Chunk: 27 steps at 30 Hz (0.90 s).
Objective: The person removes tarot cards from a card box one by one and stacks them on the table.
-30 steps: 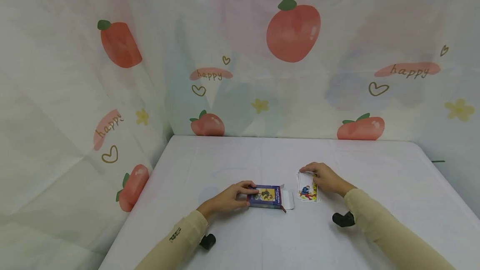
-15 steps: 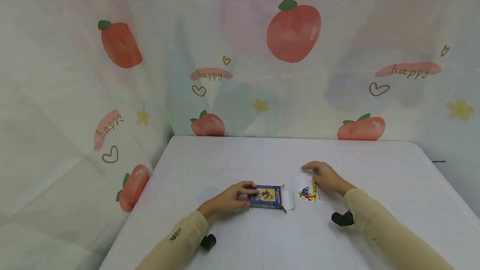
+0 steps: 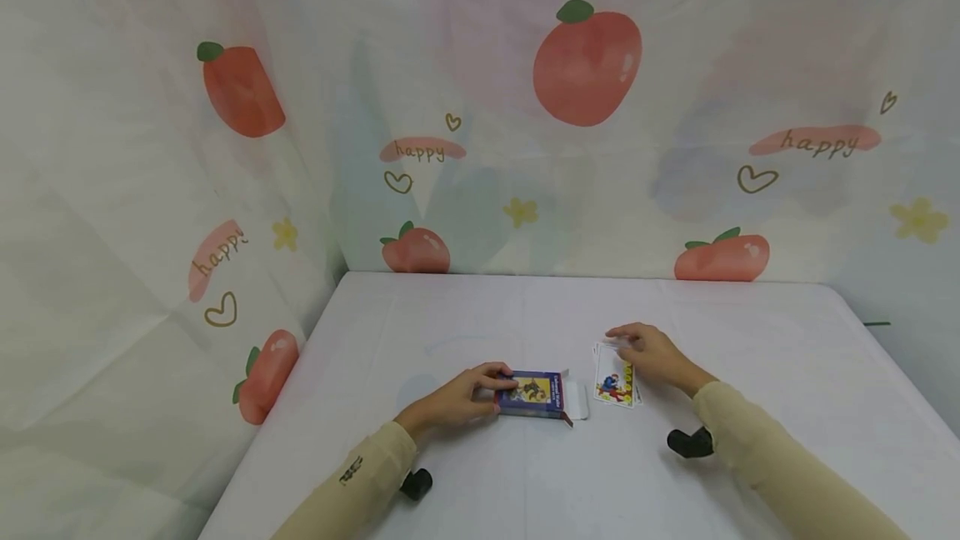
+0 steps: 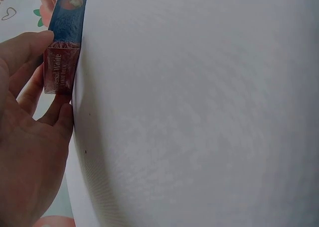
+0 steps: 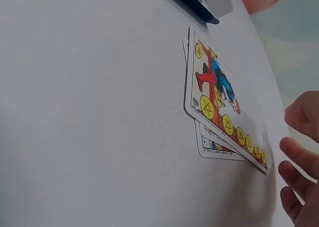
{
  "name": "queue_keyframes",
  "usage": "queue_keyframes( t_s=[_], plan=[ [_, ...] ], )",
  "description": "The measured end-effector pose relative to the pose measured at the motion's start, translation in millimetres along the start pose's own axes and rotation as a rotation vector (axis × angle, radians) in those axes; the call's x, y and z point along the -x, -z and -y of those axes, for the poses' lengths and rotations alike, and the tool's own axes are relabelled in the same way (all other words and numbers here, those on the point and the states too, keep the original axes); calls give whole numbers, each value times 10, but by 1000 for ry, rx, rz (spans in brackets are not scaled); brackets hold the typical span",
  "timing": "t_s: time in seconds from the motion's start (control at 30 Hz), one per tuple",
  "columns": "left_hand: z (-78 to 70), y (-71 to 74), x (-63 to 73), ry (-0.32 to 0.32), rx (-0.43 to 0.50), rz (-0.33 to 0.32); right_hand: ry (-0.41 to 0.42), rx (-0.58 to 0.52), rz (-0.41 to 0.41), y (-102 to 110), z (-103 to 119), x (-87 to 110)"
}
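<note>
My left hand (image 3: 455,396) grips the closed end of a blue tarot card box (image 3: 528,391), thumb on one side and fingers on the other. The box lies flat, its white end flap (image 3: 576,399) folded out to the right. In the left wrist view the hand (image 4: 30,122) is around the dark red end of the box (image 4: 62,70). Just right of the flap lies a small uneven stack of tarot cards (image 3: 614,386), face up, with yellow coins on the top card (image 5: 219,82). Over its far right corner hovers my right hand (image 3: 656,355), fingers loosely bent and apart from the cards.
A white cloth covers the table (image 3: 525,473). Behind and to the left stand fabric walls (image 3: 480,65) printed with fruit. Black wrist-worn pieces (image 3: 690,442) hang under both forearms.
My right hand has come off the card stack, its fingers lifting slightly up and to the right. The top card has shifted a little. The left hand and box have stayed put.
</note>
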<state>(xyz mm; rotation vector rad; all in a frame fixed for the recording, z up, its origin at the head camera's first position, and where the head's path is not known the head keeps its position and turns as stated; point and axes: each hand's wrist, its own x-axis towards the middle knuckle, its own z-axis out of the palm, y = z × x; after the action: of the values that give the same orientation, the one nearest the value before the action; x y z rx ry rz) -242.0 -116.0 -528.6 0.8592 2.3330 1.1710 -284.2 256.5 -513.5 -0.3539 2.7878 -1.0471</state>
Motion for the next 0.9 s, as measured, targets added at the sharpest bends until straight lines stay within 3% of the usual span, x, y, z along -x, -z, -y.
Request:
queue_keyframes(
  t_s=[0.2, 0.5, 0.9],
  plan=[
    [3, -19, -6, 16, 1, 1, 2, 6, -15, 16, 65, 81],
    [-8, -15, -4, 9, 11, 0, 98, -14, -54, 31, 198, 164],
    [24, -9, -7, 0, 0, 0, 131, -2, -51, -77, 444, 286]
  ],
)
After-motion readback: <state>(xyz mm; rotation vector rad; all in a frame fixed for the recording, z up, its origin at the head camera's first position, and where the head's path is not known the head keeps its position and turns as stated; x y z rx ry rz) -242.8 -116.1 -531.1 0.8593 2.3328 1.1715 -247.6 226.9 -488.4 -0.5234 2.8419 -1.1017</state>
